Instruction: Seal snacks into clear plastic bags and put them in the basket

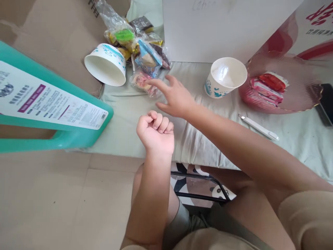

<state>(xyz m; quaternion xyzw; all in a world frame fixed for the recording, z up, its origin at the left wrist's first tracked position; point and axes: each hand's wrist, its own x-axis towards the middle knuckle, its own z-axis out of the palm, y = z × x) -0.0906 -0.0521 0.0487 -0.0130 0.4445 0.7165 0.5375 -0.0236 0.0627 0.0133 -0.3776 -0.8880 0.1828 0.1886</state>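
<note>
My left hand (156,133) is curled into a fist above the pale cloth (135,107) and holds nothing that I can see. My right hand (174,97) reaches left across the cloth with fingers stretched out, its fingertips at a pink wrapped snack (142,80). That snack lies at the near edge of a pile of wrapped snacks in clear plastic (137,47). A white paper bowl (107,65) lies tipped on its side left of the pile. Another paper cup (225,77) stands upright to the right of my hand.
A teal plastic stool (52,104) with a printed label lies on its side at left. A pink translucent dish (286,86) holds red packets at right. A white pen (258,127) lies on the cloth. A white box (221,27) stands behind. A dark phone (327,104) is at the right edge.
</note>
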